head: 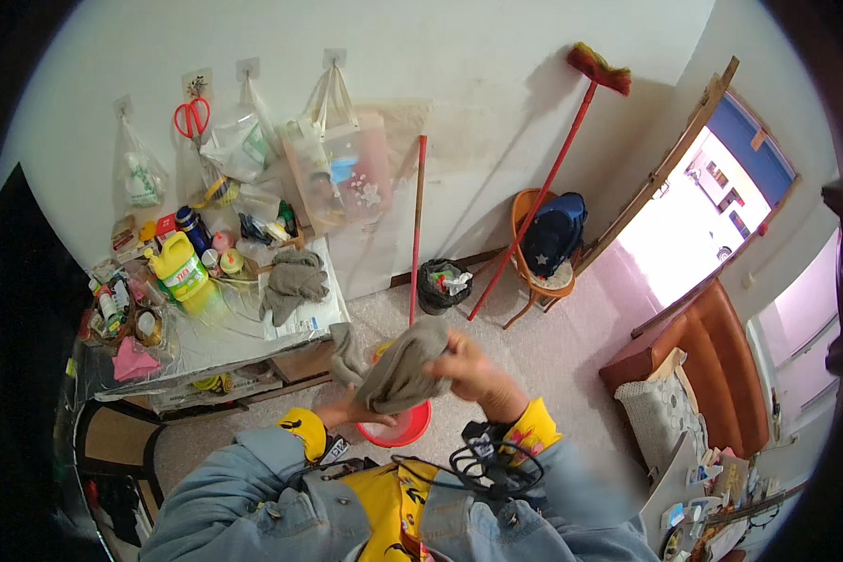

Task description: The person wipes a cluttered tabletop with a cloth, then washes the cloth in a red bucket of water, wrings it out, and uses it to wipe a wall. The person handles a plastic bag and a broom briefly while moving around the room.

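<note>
A grey-brown cloth (404,372) is held up in front of me above the floor, bunched and folded over. My right hand (467,369) grips its right side, slightly blurred. From below, my left hand (355,411) holds the lower left part, with some of its fingers hidden by the fabric. One end of the cloth hangs off to the left. Partly covered by the cloth, a red plastic basin (416,430) stands on the floor beneath. A similar grey-brown cloth (295,281) lies crumpled on the table to the left.
The plastic-covered table (239,351) carries a yellow jug (181,267), a blue flask (193,228) and a pink cloth (135,360). By the wall are a black-lined bin (444,288), a red-handled broom (534,204) and a chair with a backpack (553,232). A brown sofa (716,365) stands right.
</note>
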A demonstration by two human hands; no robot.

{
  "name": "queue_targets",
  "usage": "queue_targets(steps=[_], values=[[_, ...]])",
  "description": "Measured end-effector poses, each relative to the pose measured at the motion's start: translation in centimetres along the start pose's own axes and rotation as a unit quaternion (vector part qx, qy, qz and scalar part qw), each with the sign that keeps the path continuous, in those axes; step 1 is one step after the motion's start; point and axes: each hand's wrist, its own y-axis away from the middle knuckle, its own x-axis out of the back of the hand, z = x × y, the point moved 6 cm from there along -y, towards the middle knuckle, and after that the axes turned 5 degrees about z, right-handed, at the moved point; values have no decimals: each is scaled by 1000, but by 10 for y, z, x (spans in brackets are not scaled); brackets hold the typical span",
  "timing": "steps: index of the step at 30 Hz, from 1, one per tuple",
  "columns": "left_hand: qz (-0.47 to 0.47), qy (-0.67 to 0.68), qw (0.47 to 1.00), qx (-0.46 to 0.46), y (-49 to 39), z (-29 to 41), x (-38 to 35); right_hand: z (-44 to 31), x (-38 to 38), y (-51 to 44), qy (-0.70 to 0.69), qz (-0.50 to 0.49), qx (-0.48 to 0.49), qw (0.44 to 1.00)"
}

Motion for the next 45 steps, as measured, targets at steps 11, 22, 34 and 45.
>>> queue_targets(steps=[11,22,34,45], values=[[96,596,738,301,33,-10,37,164,108,23,-297,211,-194,911],[46,743,639,191,28,28,22,198,41,45,150,55,-234,959],[149,612,723,285,31,39,48,158,66,39,228,101,-23,968],[175,666,680,252,-19,97,55,136,126,100,-88,203,-16,975]])
